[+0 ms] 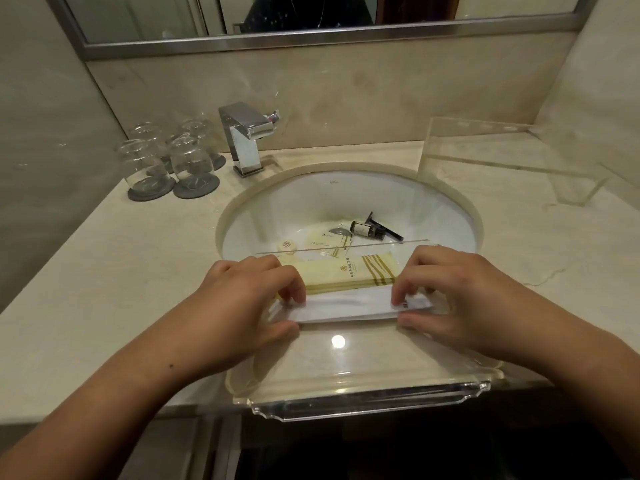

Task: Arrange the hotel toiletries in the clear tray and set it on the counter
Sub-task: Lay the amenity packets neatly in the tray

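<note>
Clear tray (374, 407) – two packets in | our left hand (239, 306), right hand (460, 299) pinch white packet (349, 308) | sink (277, 202) items remain (bottle, razor, sachets)

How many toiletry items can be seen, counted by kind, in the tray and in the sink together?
Long flat packets, in the clear tray: 2 (yellow packet, white packet)
Flat sachets, in the sink: 2
Round soap: 1
Dark bottle: 1
Black razor: 1
Total: 7
</note>
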`<action>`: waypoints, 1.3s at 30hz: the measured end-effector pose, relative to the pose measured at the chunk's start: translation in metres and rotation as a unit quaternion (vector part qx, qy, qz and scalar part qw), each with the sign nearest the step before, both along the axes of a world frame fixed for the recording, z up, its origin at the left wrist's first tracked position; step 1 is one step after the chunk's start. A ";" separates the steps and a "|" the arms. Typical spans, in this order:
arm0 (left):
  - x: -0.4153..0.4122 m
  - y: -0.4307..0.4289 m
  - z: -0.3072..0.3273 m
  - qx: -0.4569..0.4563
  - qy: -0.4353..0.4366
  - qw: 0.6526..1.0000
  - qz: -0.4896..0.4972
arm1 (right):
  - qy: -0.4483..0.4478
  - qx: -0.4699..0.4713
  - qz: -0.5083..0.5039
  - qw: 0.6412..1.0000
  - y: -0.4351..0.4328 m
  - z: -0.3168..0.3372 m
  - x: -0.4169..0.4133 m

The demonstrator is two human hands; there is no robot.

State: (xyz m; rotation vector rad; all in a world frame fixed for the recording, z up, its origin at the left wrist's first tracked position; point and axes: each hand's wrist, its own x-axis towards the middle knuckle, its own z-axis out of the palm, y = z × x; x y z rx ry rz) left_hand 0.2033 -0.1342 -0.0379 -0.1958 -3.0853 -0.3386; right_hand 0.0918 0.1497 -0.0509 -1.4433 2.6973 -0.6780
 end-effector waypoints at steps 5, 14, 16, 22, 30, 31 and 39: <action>0.002 -0.001 0.001 0.014 -0.001 1.000 0.000 | -0.006 0.007 -0.001 1.000 0.000 -0.001 0.000; 0.001 -0.001 0.000 0.010 0.012 1.000 0.009 | 0.002 -0.011 -0.012 1.000 -0.007 -0.005 -0.001; 0.000 0.000 -0.001 0.010 0.011 1.000 0.012 | -0.002 -0.013 -0.013 1.000 -0.007 -0.006 -0.001; -0.001 0.000 -0.001 0.000 0.014 1.000 0.015 | 0.012 -0.022 -0.024 0.999 -0.010 -0.009 -0.001; 0.000 -0.001 -0.002 0.009 0.012 1.000 0.012 | 0.010 -0.026 -0.019 0.999 -0.010 -0.009 0.001; 0.001 -0.001 -0.002 0.010 0.010 1.000 0.011 | 0.012 -0.025 -0.019 0.999 -0.010 -0.009 0.002; -0.002 -0.009 0.004 0.048 0.035 0.998 -0.011 | 0.010 -0.059 -0.028 0.998 -0.008 0.012 -0.003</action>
